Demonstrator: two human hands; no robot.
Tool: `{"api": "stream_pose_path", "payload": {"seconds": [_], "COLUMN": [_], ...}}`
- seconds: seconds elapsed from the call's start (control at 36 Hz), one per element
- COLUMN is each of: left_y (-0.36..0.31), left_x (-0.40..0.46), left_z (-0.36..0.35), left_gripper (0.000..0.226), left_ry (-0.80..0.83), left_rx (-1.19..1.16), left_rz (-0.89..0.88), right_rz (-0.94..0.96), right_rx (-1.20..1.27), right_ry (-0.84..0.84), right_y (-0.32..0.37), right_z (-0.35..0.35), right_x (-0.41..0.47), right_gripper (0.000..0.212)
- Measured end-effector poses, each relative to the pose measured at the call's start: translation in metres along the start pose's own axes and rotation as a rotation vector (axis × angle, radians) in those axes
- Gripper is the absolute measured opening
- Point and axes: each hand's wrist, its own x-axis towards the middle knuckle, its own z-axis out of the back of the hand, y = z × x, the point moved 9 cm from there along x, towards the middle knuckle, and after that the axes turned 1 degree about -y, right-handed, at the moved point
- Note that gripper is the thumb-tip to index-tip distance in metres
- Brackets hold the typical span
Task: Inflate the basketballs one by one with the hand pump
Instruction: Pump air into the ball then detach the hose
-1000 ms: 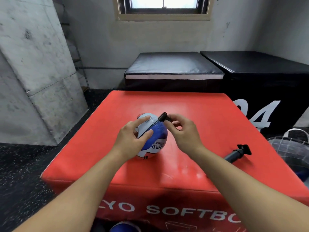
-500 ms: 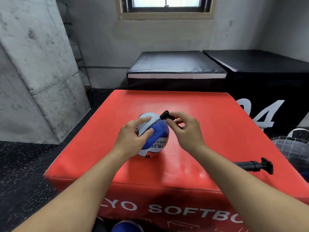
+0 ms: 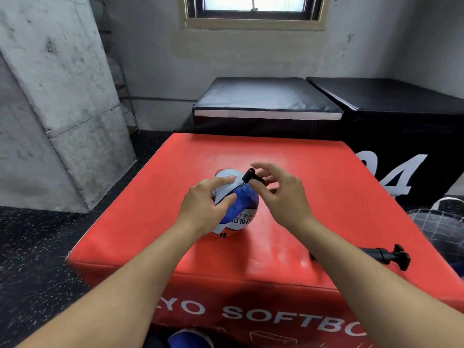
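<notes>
A small ball with blue, white and red pebbled rubber panels (image 3: 238,209) sits near the middle of the red padded vinyl box (image 3: 288,156), printed lettering on its near side. The left hand (image 3: 203,204) grips its left flank, forefinger and thumb curled onto the surface. A black nozzle (image 3: 249,175) stands tilted at the ball's top. The right hand (image 3: 283,194) hovers just beside it, fingers loosely spread; whether they touch the nozzle cannot be told. One black hand pump (image 3: 384,254) lies at the box's right edge. A second blue ball (image 3: 188,337) peeks below the box.
</notes>
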Motion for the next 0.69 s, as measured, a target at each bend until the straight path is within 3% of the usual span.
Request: {"api": "stream_pose_path", "payload": {"seconds": [0.25, 0.69], "left_y": [-0.001, 0.003], "left_x": [0.001, 0.003], "left_z": [-0.002, 0.001], "left_gripper": [0.034, 0.029], "left_ry": [-0.023, -0.070], "left_rx": [0.061, 0.051], "left_rz": [-0.022, -0.013], "right_rz": [0.001, 0.015], "right_rx": [0.009, -0.025], "right_ry": [-0.016, 0.033], "right_y": [-0.002, -0.003], "right_z": [-0.004, -0.020], "right_x": [0.001, -0.002], "right_gripper": [0.024, 0.027]}}
